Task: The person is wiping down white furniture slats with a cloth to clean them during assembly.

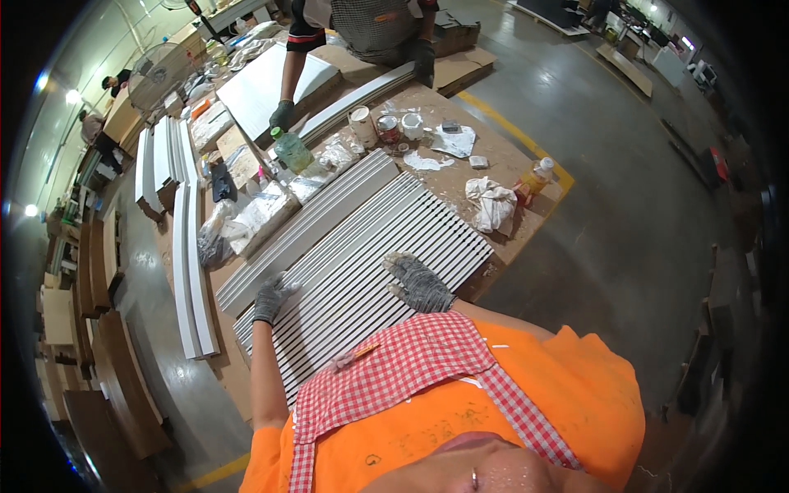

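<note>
A row of narrow white slats [370, 246] lies side by side on the table before me, dark gaps showing between them. My left hand [274, 298], in a grey work glove, rests at the left part of the slats with its fingers stretched out. Farther right, my right hand [421, 283], gloved too, lies on the slats, palm down and fingers apart. Neither hand is closed round anything. Just beyond the slats is a stack of wider white strips [312, 226]. Wrapped plastic packets [261, 215] sit beyond that stack.
Across the table [514, 209], a co-worker's gloved hands [282, 115] touch white panels. Pots [388, 129], a green-capped bottle [292, 150], a crumpled white cloth [491, 205] and an orange-topped bottle [538, 177] stand around. Long white boards [191, 271] lie at left, a fan [156, 76] behind.
</note>
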{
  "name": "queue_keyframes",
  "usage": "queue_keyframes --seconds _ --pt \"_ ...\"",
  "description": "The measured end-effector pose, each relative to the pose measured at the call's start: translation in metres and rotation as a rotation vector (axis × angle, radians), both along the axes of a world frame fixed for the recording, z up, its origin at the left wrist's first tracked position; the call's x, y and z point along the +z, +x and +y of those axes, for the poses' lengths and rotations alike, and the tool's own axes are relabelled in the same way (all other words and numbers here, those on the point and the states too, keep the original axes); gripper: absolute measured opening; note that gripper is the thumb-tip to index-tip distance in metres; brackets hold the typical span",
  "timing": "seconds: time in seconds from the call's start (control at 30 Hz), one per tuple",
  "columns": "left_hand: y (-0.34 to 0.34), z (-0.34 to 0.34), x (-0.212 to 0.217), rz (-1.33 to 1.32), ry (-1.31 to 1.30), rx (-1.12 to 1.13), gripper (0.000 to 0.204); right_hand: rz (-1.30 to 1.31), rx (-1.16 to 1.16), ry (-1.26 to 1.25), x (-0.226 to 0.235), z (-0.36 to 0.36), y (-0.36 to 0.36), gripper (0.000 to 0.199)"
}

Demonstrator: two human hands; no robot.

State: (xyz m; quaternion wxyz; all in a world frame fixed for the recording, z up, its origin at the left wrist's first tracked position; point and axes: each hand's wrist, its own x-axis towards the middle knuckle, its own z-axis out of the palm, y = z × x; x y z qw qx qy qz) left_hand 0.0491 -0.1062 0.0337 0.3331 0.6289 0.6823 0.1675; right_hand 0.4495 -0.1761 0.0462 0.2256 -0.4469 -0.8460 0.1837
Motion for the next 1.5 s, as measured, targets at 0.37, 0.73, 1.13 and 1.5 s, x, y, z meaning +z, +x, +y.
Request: queue_keyframes --seconds 0.37,0.73,1.13,1.5 --pt "0.002 0.036 -0.037 0.109 0.159 -0.293 0.08 0.092 -0.066 0.035 0.014 -0.002 -0.005 0.046" --pt "0.034 0.057 0.014 0.326 0.075 -0.429 0.069 0.067 -0.137 -0.028 0.009 -0.003 0.0 0.046" --pt "-0.043 0.07 -0.019 0.714 0.4 -0.441 0.091 0.144 -0.086 0.23 0.027 0.0 -0.033 0.042" --pt "-0.01 -0.064 0.183 0.615 0.37 0.079 0.076 0.032 -0.029 -0.178 0.003 0.001 -0.014 0.059"
